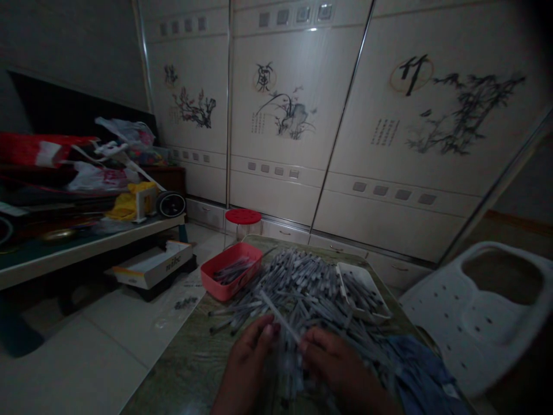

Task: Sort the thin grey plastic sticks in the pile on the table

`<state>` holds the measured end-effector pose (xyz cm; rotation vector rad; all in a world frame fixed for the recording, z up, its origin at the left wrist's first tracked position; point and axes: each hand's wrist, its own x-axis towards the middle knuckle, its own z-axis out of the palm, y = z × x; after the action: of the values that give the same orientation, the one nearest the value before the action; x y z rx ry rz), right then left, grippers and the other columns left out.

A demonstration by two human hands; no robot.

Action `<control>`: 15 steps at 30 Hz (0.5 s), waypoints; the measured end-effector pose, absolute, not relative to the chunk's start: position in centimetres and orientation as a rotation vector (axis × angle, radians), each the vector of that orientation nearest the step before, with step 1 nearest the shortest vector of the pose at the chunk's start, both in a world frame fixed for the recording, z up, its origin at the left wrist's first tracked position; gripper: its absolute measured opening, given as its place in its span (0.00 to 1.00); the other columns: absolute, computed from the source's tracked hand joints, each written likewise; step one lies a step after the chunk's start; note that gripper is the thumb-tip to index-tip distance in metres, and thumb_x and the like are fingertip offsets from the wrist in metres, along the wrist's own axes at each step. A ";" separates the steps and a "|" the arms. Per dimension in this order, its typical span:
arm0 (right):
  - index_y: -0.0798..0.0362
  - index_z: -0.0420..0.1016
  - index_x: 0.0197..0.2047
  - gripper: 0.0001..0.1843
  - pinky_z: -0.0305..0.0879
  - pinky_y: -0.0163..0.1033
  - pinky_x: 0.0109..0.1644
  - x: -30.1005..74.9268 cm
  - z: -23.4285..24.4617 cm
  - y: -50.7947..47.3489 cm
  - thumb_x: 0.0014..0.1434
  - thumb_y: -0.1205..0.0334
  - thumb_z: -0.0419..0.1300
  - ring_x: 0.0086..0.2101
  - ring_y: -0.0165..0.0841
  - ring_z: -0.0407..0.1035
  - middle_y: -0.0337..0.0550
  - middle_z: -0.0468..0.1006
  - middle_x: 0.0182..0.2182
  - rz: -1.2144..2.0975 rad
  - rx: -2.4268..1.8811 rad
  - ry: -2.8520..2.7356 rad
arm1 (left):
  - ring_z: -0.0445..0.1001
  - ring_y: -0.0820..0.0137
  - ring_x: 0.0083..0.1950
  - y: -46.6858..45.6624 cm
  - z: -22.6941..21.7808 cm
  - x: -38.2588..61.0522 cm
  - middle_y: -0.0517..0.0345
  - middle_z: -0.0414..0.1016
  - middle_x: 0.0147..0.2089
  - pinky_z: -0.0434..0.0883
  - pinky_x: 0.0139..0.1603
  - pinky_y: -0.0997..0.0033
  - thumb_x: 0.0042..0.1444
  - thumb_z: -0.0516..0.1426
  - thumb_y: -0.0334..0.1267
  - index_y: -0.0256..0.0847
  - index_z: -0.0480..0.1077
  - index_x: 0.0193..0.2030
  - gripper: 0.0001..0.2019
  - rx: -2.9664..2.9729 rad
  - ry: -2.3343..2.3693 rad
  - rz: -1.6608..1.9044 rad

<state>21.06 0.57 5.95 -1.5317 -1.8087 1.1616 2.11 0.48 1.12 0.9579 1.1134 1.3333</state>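
In the head view my right hand (pixel 326 354) pinches one slim, clear plastic tube (pixel 280 313), which slants up and to the left. My left hand (pixel 254 343) is beside the tube, its thumb and fingers pressed together; whether anything small is between them is too dark to make out. Under and beyond both hands spreads a big heap of similar tubes (pixel 298 271), many with dark ends. A red plastic box (pixel 211 284) holding some tubes stands left of the heap. On the right, a white tray (pixel 375 316) holds more of them.
The heap lies on a greenish table (pixel 181 363). A blue-grey cloth (pixel 425 374) lies at its right edge, beside a white plastic chair (pixel 470 323). Behind the table are a red stool (pixel 242 217) and sliding wardrobe doors (pixel 276 155). A cluttered bench (pixel 99 242) stands left.
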 end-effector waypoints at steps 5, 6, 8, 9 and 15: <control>0.50 0.69 0.34 0.17 0.51 0.31 0.25 21.3 4.3 -1.6 0.58 0.43 0.59 0.20 0.24 0.58 0.34 0.73 0.24 1.662 -1.403 -1.403 | 0.78 0.65 0.40 -0.3 1.6 2.7 0.48 0.85 0.46 0.72 0.43 0.66 0.63 0.64 0.51 0.40 0.76 0.59 0.23 0.565 0.775 1.251; 0.50 0.69 0.34 0.19 0.50 0.31 0.24 21.3 3.9 -1.8 0.57 0.41 0.61 0.19 0.24 0.57 0.33 0.72 0.24 1.681 -1.402 -1.379 | 0.77 0.67 0.37 -0.3 1.6 2.8 0.49 0.84 0.44 0.71 0.42 0.67 0.61 0.66 0.51 0.39 0.77 0.57 0.22 0.531 0.768 1.254; 0.50 0.69 0.33 0.22 0.49 0.31 0.24 21.4 3.2 -2.0 0.55 0.38 0.62 0.19 0.24 0.56 0.33 0.71 0.22 1.667 -1.406 -1.358 | 0.76 0.67 0.36 -0.4 1.5 2.8 0.50 0.84 0.41 0.71 0.40 0.69 0.59 0.67 0.50 0.39 0.78 0.51 0.19 0.513 0.760 1.259; 0.50 0.69 0.33 0.23 0.49 0.31 0.25 21.4 2.8 -2.1 0.55 0.37 0.62 0.20 0.25 0.56 0.33 0.71 0.23 1.650 -1.401 -1.358 | 0.76 0.67 0.36 -0.4 1.5 2.9 0.51 0.84 0.40 0.71 0.40 0.69 0.59 0.68 0.50 0.40 0.78 0.49 0.18 0.514 0.756 1.259; 0.49 0.69 0.33 0.26 0.49 0.33 0.28 21.5 0.9 -2.7 0.56 0.33 0.62 0.23 0.28 0.55 0.31 0.66 0.22 1.507 -1.372 -1.387 | 0.76 0.68 0.36 -0.6 1.7 3.2 0.53 0.83 0.39 0.71 0.39 0.70 0.60 0.67 0.52 0.40 0.77 0.47 0.17 0.559 0.772 1.261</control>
<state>21.55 -2.67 0.89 -1.3718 -1.3869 1.5074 3.20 -0.55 1.74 0.5594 0.7718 1.2613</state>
